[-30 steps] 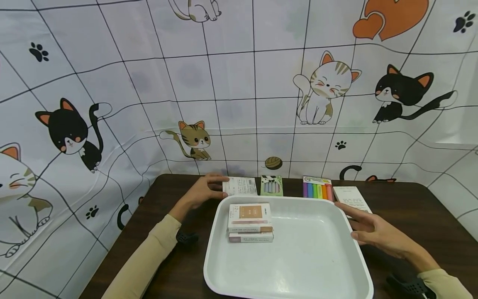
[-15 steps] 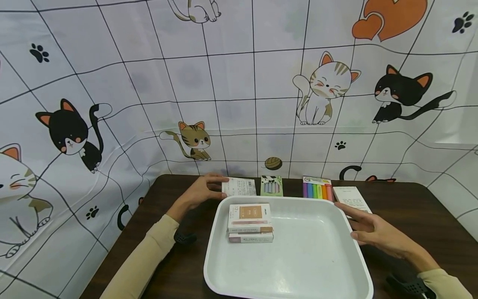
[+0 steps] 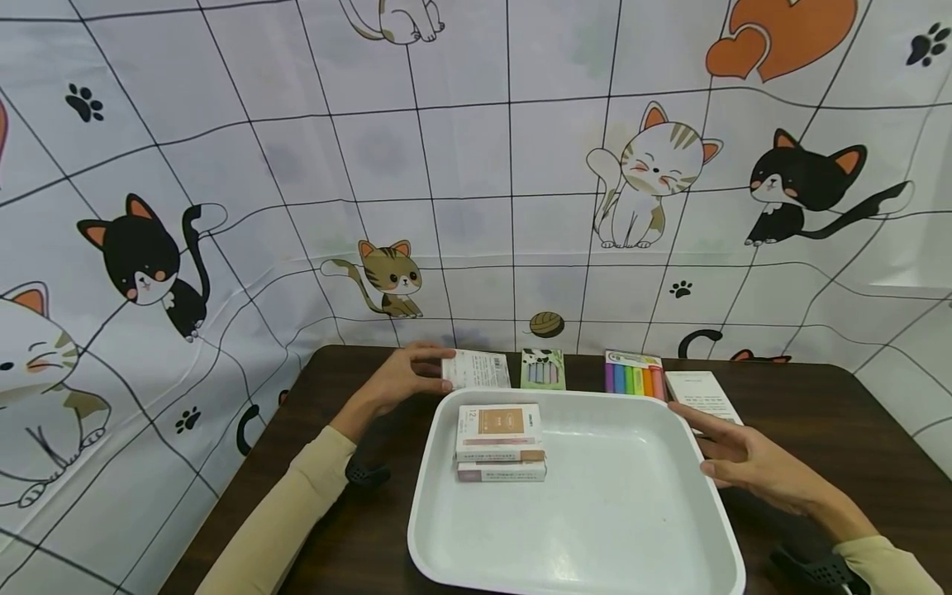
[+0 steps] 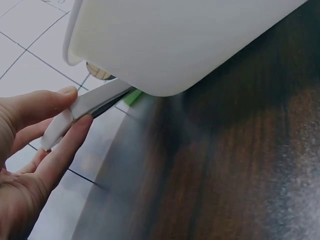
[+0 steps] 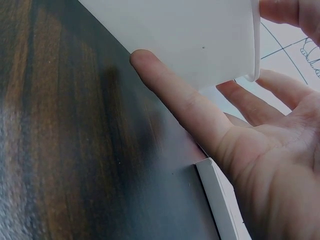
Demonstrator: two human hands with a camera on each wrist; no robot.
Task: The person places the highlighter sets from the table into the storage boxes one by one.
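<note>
Just past the far left corner of a shallow white tray with rounded corners (image 3: 617, 504), the left hand (image 3: 402, 382) is pinching a flat white box with fine grey print (image 3: 479, 370), thumb pressing one side and fingers the other; the left wrist view is showing it at a slant, one end disappearing behind the tray. Over at the far right corner, the right hand (image 3: 766, 463) is spreading wide around the tray, thumb lying along the outer wall and a finger touching the rim. Just beside that hand, a white rectangular box with small print (image 3: 706, 392) is lying on the dark brown wood-grain table (image 3: 364, 529); whether they are touching, I can't tell. Inside the tray, towards the left, a white box with a tan panel (image 3: 500, 430) is sitting against a white box with a mauve-grey edge (image 3: 502, 472). Behind the tray, a small green cow-print box (image 3: 543, 369) and a pack of rainbow-coloured sticks (image 3: 634, 376) are standing well apart.
</note>
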